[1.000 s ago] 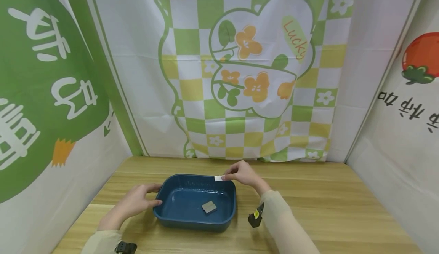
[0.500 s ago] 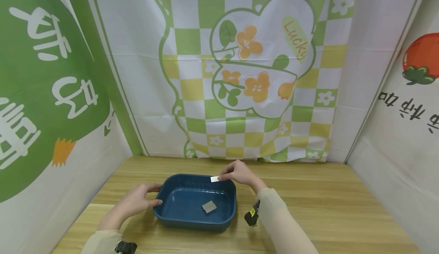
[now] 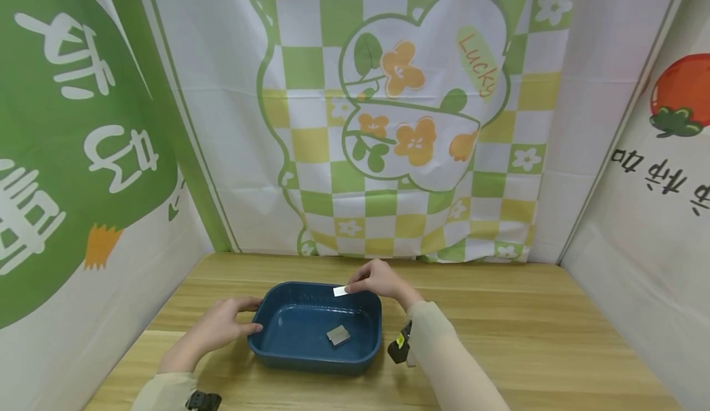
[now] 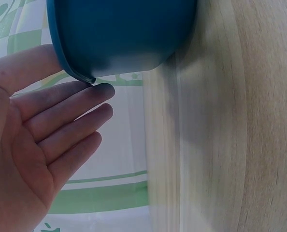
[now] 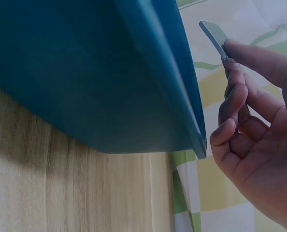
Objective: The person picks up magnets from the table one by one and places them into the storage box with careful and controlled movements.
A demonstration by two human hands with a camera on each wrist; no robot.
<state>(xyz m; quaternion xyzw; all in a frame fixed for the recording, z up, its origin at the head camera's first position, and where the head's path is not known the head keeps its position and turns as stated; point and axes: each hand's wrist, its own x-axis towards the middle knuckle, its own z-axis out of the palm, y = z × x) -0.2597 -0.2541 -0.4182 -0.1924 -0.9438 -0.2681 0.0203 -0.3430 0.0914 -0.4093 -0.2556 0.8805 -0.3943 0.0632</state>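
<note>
The right hand (image 3: 377, 280) pinches a small pale flat strip (image 3: 339, 291) between thumb and fingertips, holding it over the far rim of a blue tub (image 3: 288, 352); its long axis runs roughly level, free end pointing left. The left hand (image 3: 219, 328) rests with relaxed, straight fingers against the tub's left rim, gripping nothing. A small grey block (image 3: 338, 335) lies inside the tub. The tub sits on a light wooden worktop (image 3: 499, 325), enclosed by printed green, yellow and white cloth backdrops (image 3: 399, 121).

Pale beige long sleeves (image 3: 444, 362), black wrist-worn cameras (image 3: 400, 348) with yellow mark, bare hands
</note>
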